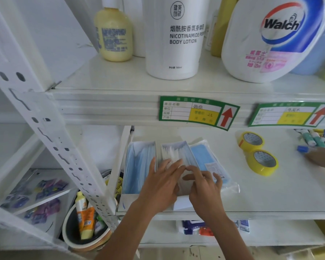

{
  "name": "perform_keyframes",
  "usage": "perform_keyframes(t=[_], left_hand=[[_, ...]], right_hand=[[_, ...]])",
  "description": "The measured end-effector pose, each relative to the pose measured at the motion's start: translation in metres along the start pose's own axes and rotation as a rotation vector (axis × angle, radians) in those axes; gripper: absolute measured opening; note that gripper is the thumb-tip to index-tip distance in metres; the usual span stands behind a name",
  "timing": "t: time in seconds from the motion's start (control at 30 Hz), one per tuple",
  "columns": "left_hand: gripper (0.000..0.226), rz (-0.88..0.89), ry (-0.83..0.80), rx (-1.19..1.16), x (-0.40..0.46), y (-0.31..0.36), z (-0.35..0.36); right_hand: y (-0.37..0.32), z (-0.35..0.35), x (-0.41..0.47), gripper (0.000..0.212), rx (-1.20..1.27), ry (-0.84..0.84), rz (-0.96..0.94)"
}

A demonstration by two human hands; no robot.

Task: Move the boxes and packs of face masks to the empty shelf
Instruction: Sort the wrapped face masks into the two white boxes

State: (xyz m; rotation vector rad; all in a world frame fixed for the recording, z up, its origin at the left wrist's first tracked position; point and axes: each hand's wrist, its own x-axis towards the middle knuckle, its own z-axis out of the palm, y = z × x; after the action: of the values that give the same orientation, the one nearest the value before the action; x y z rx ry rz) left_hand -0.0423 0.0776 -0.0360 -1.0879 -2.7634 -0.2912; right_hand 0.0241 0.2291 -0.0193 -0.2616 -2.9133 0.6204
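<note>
Both hands' fingers (176,166), spread, hide the middle mask box (178,152); grip unclear.

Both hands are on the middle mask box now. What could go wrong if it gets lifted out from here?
1. The middle box is open-topped and its masks look loose, so tilting it could spill them.
2. It stands tight between the left box and the plastic mask pack; pulling it may drag either toward the shelf edge.
3. The left hand and right hand rest on top rather than clearly gripping the sides, so it could slip.
</note>
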Motion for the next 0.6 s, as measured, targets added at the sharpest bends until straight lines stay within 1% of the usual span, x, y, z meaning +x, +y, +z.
perform_keyframes(t=[0.07,0.17,0.23,0.33,0.4,0.5,0.6], left_hand=[[0.052,0.021,-0.027,0.014,0.002,-0.003,-0.001],[0.033,0.002,-0.08,0.048,0.005,-0.004,-0.003],[0.03,-0.031,-0.091,0.081,0.007,-0.002,-0.005],[0.035,-0.041,-0.064,0.058,0.01,0.0,-0.004],[0.04,-0.028,-0.082,0.023,0.011,-0.001,-0.003],[0.059,-0.002,-0.148,0.001,0.012,-0.003,-0.004],[0.058,0.018,-0.148,0.025,0.013,-0.003,-0.004]], right_hand=[[0.002,-0.002,0.001,0.051,0.013,0.01,-0.023],[0.003,-0.003,0.001,0.049,0.001,0.055,-0.041],[0.003,-0.003,0.001,0.048,-0.06,0.064,-0.026],[-0.001,-0.003,-0.001,0.044,-0.237,-0.023,-0.041],[-0.003,-0.002,-0.001,0.043,-0.292,-0.053,-0.049],[-0.004,-0.001,-0.001,0.04,-0.25,0.011,-0.05],[0.001,0.002,-0.002,0.043,-0.184,0.077,-0.053]])
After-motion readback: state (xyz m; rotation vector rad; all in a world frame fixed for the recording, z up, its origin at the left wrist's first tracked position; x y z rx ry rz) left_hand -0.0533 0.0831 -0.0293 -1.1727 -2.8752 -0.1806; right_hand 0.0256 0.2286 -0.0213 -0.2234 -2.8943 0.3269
